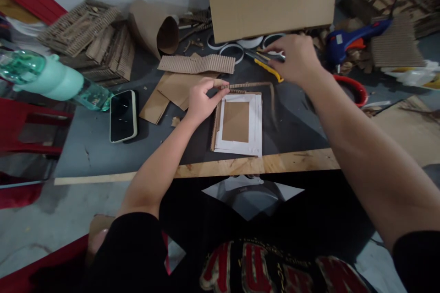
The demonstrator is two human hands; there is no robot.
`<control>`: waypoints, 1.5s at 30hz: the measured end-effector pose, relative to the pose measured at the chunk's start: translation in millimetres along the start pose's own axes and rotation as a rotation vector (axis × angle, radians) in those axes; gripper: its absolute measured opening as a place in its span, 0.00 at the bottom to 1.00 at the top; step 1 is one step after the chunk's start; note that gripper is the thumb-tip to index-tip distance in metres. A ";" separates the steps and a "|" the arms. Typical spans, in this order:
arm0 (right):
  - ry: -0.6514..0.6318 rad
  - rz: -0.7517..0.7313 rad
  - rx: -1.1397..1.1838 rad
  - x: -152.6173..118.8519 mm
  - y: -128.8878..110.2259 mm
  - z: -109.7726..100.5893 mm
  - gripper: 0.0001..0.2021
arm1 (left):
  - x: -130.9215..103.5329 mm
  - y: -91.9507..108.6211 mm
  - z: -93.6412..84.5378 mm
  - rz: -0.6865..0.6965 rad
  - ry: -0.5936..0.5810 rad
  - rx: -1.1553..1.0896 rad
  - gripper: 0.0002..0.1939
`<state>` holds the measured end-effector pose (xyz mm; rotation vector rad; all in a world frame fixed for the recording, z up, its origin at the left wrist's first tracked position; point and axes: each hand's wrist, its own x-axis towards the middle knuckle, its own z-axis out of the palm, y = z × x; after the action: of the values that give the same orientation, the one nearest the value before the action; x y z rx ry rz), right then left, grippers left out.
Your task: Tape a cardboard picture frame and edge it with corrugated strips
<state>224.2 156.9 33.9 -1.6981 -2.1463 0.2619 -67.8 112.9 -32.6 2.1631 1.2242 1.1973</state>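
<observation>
My left hand [204, 98] is closed, thumb and fingers pinching one end of a narrow corrugated cardboard strip [247, 85]. The strip runs to the right along the top edge of a small rectangular cardboard frame [255, 123] with a white border, then bends down toward me. Further right and back, my right hand [297, 57] is over a metal tool [282, 56], with thumb and fingers apart around it; whether they touch it is unclear. Just below those fingers lies a yellow utility knife [270, 70].
A phone [123, 116] and green water bottle [55, 78] lie left. Behind are corrugated cardboard pieces [197, 64], tape rolls [232, 53] and a large cardboard panel [271, 0]. A blue glue gun [350, 41] and red ring [354, 89] are right. The wooden table edge [295, 161] is nearest me.
</observation>
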 end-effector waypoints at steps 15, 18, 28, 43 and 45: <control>-0.094 -0.096 0.112 -45.8 -13.4 9.8 0.16 | 1.2 -1.3 8.2 0.052 -0.228 0.066 0.33; -0.061 -0.052 0.106 -47.8 2.3 9.9 0.15 | 1.9 -4.4 10.4 -0.018 -0.259 0.103 0.29; -0.043 -0.208 0.138 -49.2 12.2 42.9 0.16 | -2.8 5.2 13.9 -0.065 -0.222 0.163 0.26; -0.063 -0.200 0.185 -48.4 12.1 45.9 0.18 | -2.3 6.3 11.5 0.029 -0.282 0.158 0.32; -0.071 -0.202 0.184 -48.6 10.3 44.7 0.18 | -2.6 9.4 10.8 0.075 -0.311 0.161 0.35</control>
<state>224.2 116.8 -19.6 -1.3796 -2.2484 0.4525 -54.9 106.5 -33.7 2.4188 1.1455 0.7713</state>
